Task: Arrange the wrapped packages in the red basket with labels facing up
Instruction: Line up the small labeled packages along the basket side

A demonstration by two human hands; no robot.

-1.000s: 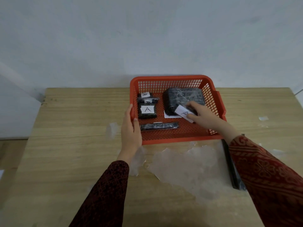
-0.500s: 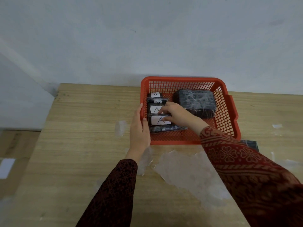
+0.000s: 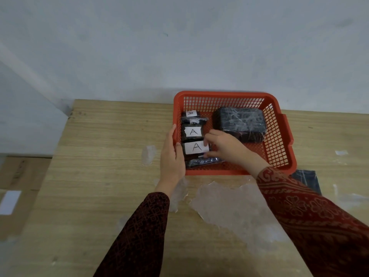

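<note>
My left hand lies flat against the near-left wall of the red basket, fingers together and thumb hooked over the rim, steadying it on the bench; my right hand reaches into the basket and pinches the right edge of the near labelled package, fingertips on the corner of its white label.

The package looks small, flat and light, a dark block under shiny plastic wrap; I judge the film slick and the paper label easy to lift or crease, so the block's short edges are the better place to hold it, not the label.

The basket holds a column of small wrapped packages down its left side: 1 far package with an A label, a narrow one whose label is partly hidden, a third package with a clear A, then the one in my fingers, also A up; nearest me lies a thin dark wrapped strip with no label that I can see. On the right sits 1 big wrapped block, no label showing on top; it looks the heaviest and probably needs both hands under its ends to turn.

On the bench near me lie a sheet of clear film and, at right, a dark flat packet.
</note>
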